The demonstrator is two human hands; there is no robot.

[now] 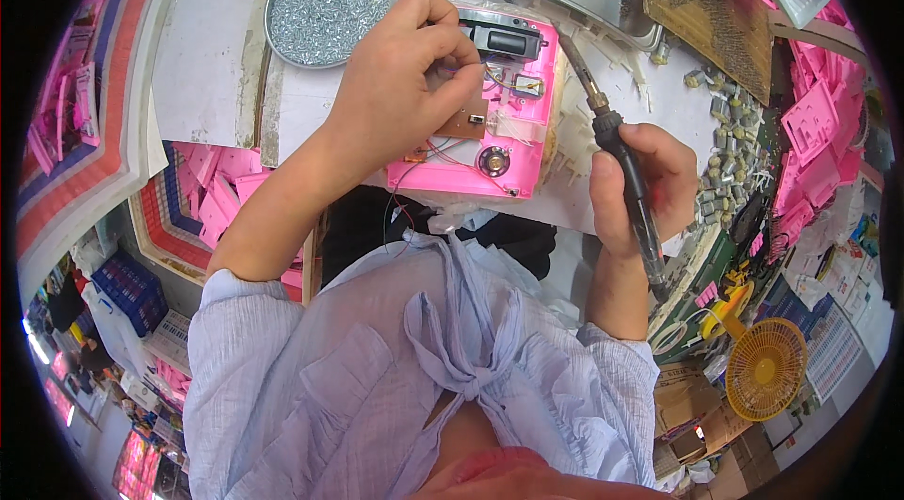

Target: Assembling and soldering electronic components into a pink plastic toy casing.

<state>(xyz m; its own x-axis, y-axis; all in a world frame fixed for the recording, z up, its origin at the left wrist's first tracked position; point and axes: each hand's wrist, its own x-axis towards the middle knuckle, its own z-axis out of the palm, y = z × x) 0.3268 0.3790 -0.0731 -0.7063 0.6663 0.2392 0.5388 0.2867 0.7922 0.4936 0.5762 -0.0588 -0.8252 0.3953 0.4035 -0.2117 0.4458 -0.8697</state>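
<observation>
Conceivably, the pink housing on the table could scorch if the soldering iron gripped in the right hand strayed inward, while whether the left hand, bunched over the housing, pinches anything I cannot tell, and beyond lies a round pan full of small silvery screws.

We are in an electronics assembly workshop: a soldering iron, a wired pink casing at our table's near edge, a round dish of screws towards the far edge, small metal parts heaped towards the right.
</observation>
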